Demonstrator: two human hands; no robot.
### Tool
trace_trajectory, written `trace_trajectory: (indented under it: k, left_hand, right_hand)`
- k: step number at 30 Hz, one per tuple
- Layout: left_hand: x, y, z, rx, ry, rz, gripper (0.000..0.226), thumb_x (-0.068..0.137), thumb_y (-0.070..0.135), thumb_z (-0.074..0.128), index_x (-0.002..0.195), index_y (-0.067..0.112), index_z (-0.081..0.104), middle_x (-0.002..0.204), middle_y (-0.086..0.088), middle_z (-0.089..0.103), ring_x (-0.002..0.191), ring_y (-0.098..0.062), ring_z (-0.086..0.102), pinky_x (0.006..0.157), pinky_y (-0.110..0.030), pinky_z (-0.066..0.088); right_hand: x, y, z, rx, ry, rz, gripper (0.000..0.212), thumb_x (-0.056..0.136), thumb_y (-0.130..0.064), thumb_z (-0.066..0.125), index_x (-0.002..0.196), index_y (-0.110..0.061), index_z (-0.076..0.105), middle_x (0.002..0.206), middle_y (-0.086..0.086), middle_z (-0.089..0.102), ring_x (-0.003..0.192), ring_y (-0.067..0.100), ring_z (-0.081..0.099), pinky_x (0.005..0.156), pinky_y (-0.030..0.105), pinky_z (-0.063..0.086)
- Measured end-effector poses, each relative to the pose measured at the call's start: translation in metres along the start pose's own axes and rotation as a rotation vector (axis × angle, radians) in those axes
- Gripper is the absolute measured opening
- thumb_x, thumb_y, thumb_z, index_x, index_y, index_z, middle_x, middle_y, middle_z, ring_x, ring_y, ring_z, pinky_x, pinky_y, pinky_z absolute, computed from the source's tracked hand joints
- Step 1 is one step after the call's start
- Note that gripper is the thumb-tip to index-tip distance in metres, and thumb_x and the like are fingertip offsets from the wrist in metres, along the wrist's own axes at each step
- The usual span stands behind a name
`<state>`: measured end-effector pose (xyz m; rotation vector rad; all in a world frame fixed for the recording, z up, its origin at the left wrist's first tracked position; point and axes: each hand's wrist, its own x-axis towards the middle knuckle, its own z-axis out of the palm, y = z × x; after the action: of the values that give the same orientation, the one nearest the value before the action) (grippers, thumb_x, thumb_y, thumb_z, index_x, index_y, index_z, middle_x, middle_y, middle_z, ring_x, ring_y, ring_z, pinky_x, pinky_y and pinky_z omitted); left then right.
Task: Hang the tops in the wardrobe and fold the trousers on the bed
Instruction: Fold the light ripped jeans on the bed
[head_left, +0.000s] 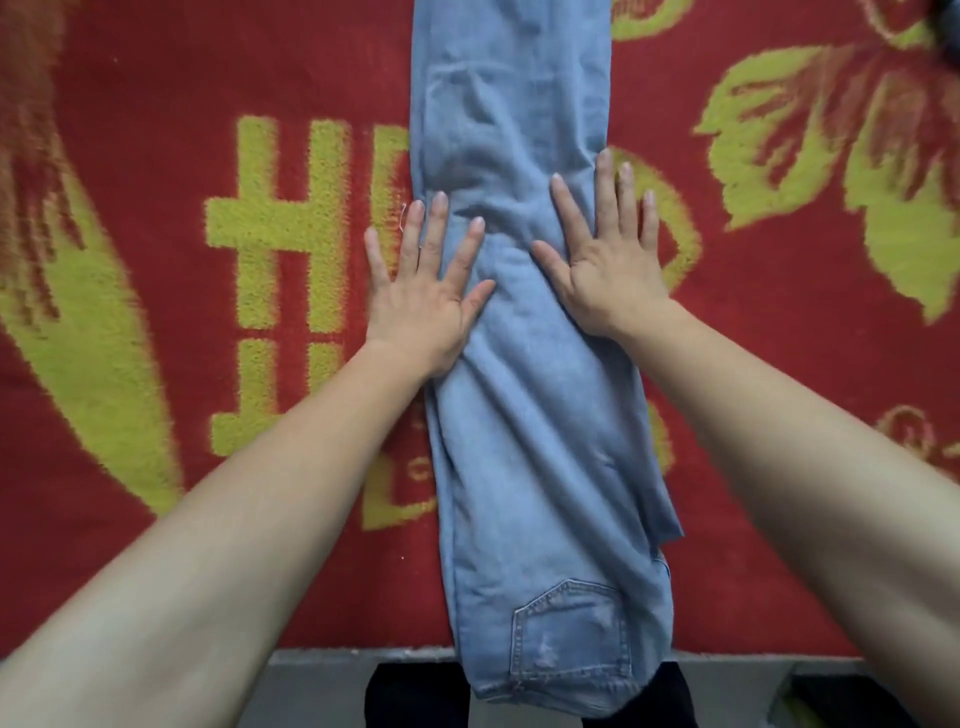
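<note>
A pair of light blue jeans (524, 415) lies lengthwise on the bed, folded leg over leg, with the waist and a back pocket hanging over the near edge. The legs run away from me past the top of the view. My left hand (421, 291) lies flat, fingers spread, on the left edge of the jeans and partly on the blanket. My right hand (608, 254) presses flat on the right side of the jeans at about the same height. Neither hand grips the cloth.
The bed is covered by a red blanket (208, 312) with yellow-green leaf and letter patterns. Its near edge (337, 652) runs along the bottom, with grey floor below. A dark object shows at the top right corner (948, 31).
</note>
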<state>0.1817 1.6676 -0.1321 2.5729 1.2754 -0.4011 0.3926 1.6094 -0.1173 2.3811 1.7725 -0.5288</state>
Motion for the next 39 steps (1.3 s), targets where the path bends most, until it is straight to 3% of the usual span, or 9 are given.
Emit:
trace_trajectory:
  k: [7, 11, 16, 20, 23, 26, 28, 34, 39]
  left_hand:
    - [-0.007, 0.004, -0.006, -0.065, 0.047, -0.053, 0.065, 0.101, 0.058, 0.017, 0.157, 0.03, 0.0, 0.164, -0.013, -0.007, 0.151, -0.029, -0.006, 0.118, -0.062, 0.004]
    - [-0.081, 0.043, 0.019, -0.196, 0.159, -0.157, 0.071, 0.099, 0.057, 0.032, 0.157, 0.021, 0.015, 0.162, -0.022, 0.004, 0.151, -0.034, 0.004, 0.12, -0.056, 0.009]
    - [-0.215, 0.079, 0.065, -0.15, -0.026, -0.267, 0.071, 0.1, 0.041, 0.047, 0.157, 0.011, 0.017, 0.163, -0.019, 0.008, 0.151, -0.034, 0.008, 0.119, -0.056, 0.014]
    - [-0.247, 0.094, 0.052, -0.302, -0.034, -0.407, 0.068, 0.094, 0.039, 0.057, 0.151, 0.01, 0.033, 0.153, -0.018, 0.035, 0.139, -0.036, 0.035, 0.107, -0.052, 0.034]
    - [-0.276, 0.101, 0.047, -0.504, -0.065, -0.619, 0.069, 0.089, 0.058, 0.054, 0.136, 0.009, 0.044, 0.131, -0.013, 0.05, 0.118, -0.033, 0.045, 0.097, -0.048, 0.039]
    - [-0.312, 0.108, 0.052, -0.671, -0.286, -0.608, 0.074, 0.077, 0.075, 0.053, 0.113, 0.011, 0.05, 0.117, -0.009, 0.057, 0.112, -0.03, 0.049, 0.095, -0.044, 0.042]
    - [-0.329, 0.11, 0.058, -0.859, -0.456, -0.59, 0.075, 0.067, 0.07, 0.071, 0.109, 0.01, 0.056, 0.113, -0.008, 0.063, 0.111, -0.027, 0.056, 0.096, -0.043, 0.045]
    - [-0.368, 0.104, 0.08, -0.875, -0.642, -0.529, 0.042, 0.071, 0.032, 0.082, 0.107, 0.014, 0.071, 0.11, -0.007, 0.072, 0.107, -0.024, 0.065, 0.091, -0.04, 0.052]
    - [-0.409, 0.114, 0.077, -1.276, -0.539, -0.772, 0.043, 0.071, 0.018, 0.085, 0.108, 0.006, 0.068, 0.104, -0.009, 0.074, 0.095, -0.025, 0.071, 0.092, -0.046, 0.055]
  right_hand:
    - [0.007, 0.001, -0.007, 0.03, -0.099, 0.038, 0.073, 0.098, -0.068, 0.022, 0.158, -0.035, 0.0, 0.164, 0.014, -0.018, 0.152, 0.031, -0.016, 0.121, 0.051, -0.009]
    - [-0.039, -0.009, 0.005, 0.102, -0.011, 0.102, 0.071, 0.1, -0.062, 0.024, 0.16, -0.027, 0.01, 0.165, 0.018, -0.005, 0.153, 0.034, -0.005, 0.123, 0.051, 0.0]
    - [-0.167, -0.001, 0.048, 0.131, 0.06, 0.196, 0.065, 0.103, -0.049, 0.041, 0.158, -0.018, 0.024, 0.163, 0.023, 0.011, 0.152, 0.038, 0.011, 0.123, 0.048, 0.012]
    - [-0.249, -0.002, 0.062, 0.314, 0.116, 0.442, 0.07, 0.098, -0.048, 0.054, 0.152, -0.007, 0.034, 0.154, 0.019, 0.035, 0.142, 0.035, 0.033, 0.114, 0.047, 0.03]
    - [-0.304, -0.005, 0.068, 0.476, 0.026, 0.674, 0.072, 0.088, -0.061, 0.06, 0.14, -0.013, 0.046, 0.133, 0.013, 0.05, 0.125, 0.032, 0.044, 0.103, 0.042, 0.037]
    - [-0.353, -0.005, 0.073, 0.807, -0.197, 0.91, 0.069, 0.076, -0.08, 0.056, 0.106, -0.018, 0.063, 0.11, 0.007, 0.065, 0.107, 0.028, 0.06, 0.087, 0.037, 0.042]
    - [-0.374, -0.004, 0.075, 0.994, -0.3, 0.887, 0.078, 0.07, -0.085, 0.054, 0.092, -0.012, 0.07, 0.096, 0.006, 0.074, 0.094, 0.019, 0.068, 0.08, 0.037, 0.047]
    - [-0.417, 0.005, 0.097, 1.145, -0.496, 0.704, 0.043, 0.068, -0.026, 0.082, 0.108, -0.018, 0.068, 0.105, 0.001, 0.075, 0.105, 0.02, 0.068, 0.093, 0.037, 0.052]
    - [-0.448, 0.008, 0.098, 1.198, -0.504, 0.779, 0.028, 0.08, -0.028, 0.073, 0.104, -0.012, 0.073, 0.1, 0.004, 0.077, 0.084, 0.016, 0.073, 0.074, 0.032, 0.058]
